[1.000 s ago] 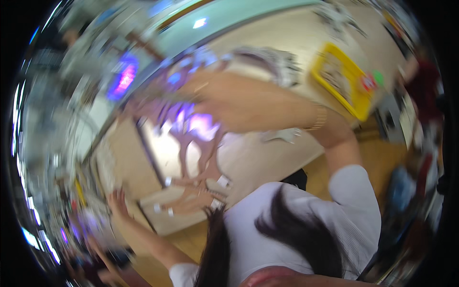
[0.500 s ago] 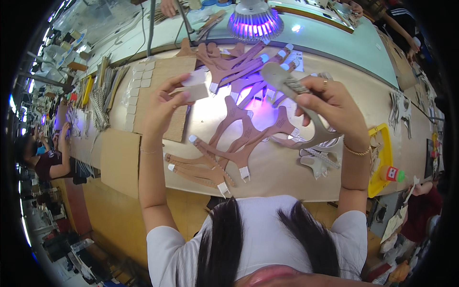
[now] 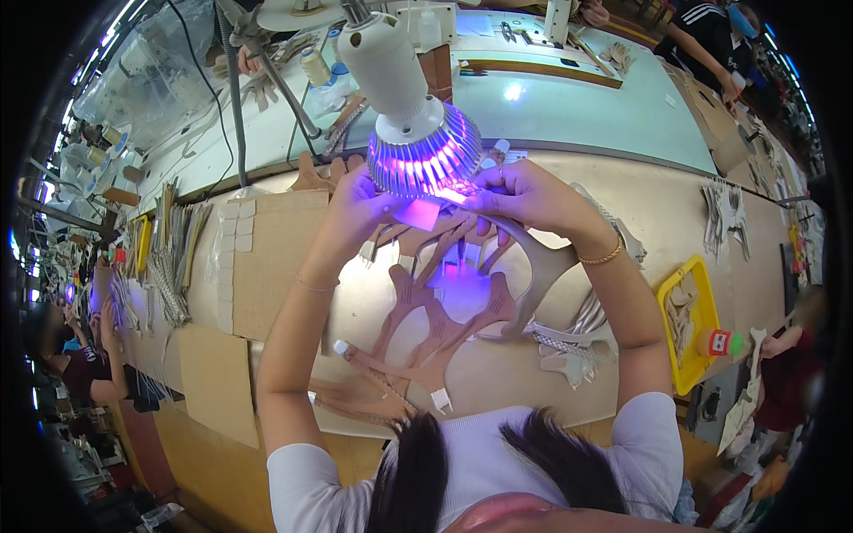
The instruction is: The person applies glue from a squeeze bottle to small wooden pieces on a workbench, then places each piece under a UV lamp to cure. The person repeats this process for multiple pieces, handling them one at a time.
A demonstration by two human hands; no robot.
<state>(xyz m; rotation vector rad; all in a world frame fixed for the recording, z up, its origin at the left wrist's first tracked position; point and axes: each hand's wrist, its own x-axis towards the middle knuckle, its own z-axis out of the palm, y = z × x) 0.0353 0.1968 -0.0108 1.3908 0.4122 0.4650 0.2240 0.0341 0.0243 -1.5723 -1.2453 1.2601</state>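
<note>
Under the purple-lit lamp [image 3: 425, 147] my two hands are close together. My left hand [image 3: 357, 211] pinches a small pale square piece [image 3: 419, 214], tinted purple by the light. My right hand [image 3: 526, 201] is closed on a greyish-beige forked strap piece [image 3: 538, 277], whose curved arms hang down toward the table. The lamp head partly hides the fingertips and the strap's upper end, so I cannot tell whether the square touches the strap. Below lie several brown forked strap pieces [image 3: 437, 330] with white-wrapped ends.
Cardboard [image 3: 280, 266] with a column of small pale squares [image 3: 238, 233] lies at left. At right are braided grey pieces [image 3: 576, 342], a yellow basket [image 3: 668, 342] and a green-capped bottle [image 3: 718, 343]. Metal stand poles rise at back left; other people work nearby.
Both hands have come together beneath the lamp, bringing the square and the strap close to each other. The view has shifted, so the lamp appears lower and larger.
</note>
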